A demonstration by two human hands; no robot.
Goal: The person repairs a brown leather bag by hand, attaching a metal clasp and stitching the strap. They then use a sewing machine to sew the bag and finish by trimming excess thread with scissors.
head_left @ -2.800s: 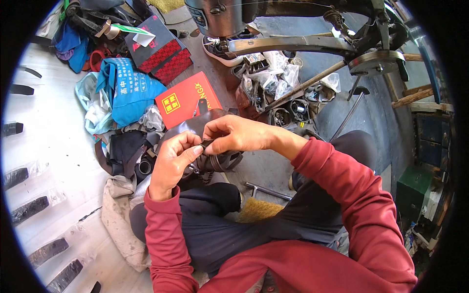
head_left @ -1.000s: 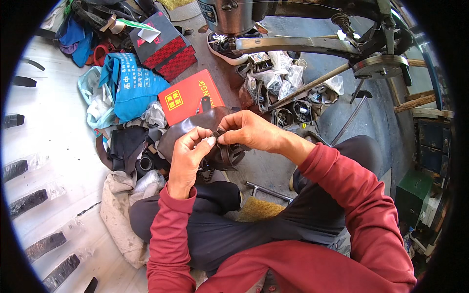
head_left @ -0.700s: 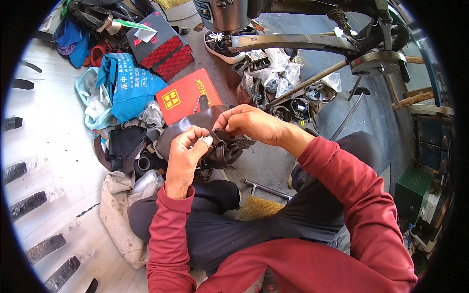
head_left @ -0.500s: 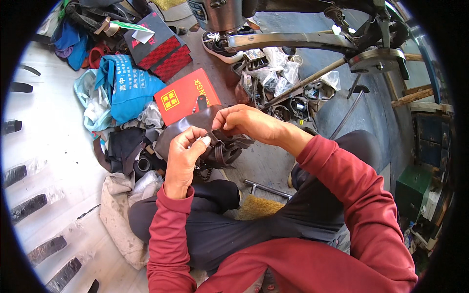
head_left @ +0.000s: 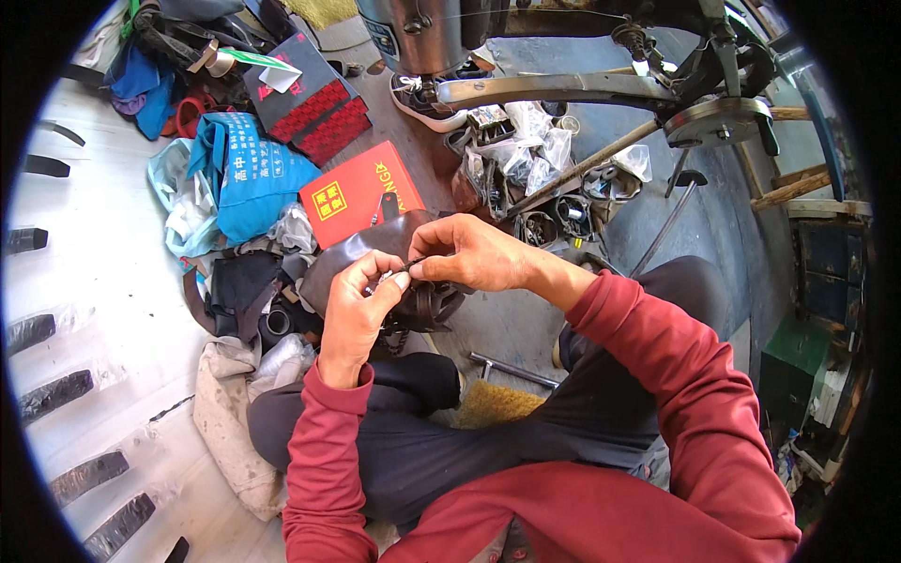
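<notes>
A dark brown leather bag (head_left: 353,248) rests in front of my knees, with its straps (head_left: 434,302) bunched on the near side. My left hand (head_left: 357,302) is closed at the bag's upper edge, thumb and forefinger pressed together. From the right, my right hand (head_left: 483,255) meets it in a pinch, and the fingertips of the two hands almost touch. Both seem to grip a small dark part of the bag, perhaps a strap end or its zipper; the fingers cover most of it.
Beyond the bag lies a red box (head_left: 383,174), with a blue cloth bag (head_left: 249,178) to its left. A sewing machine (head_left: 563,89) overhangs the far right. Small parts in plastic bags (head_left: 535,141) sit beneath it. Dark strips (head_left: 56,396) line the white surface at left.
My right fingers have come down and closed beside my left thumb, at the part held there. My left hand has shifted only slightly, and the bag lies nearly as before.
</notes>
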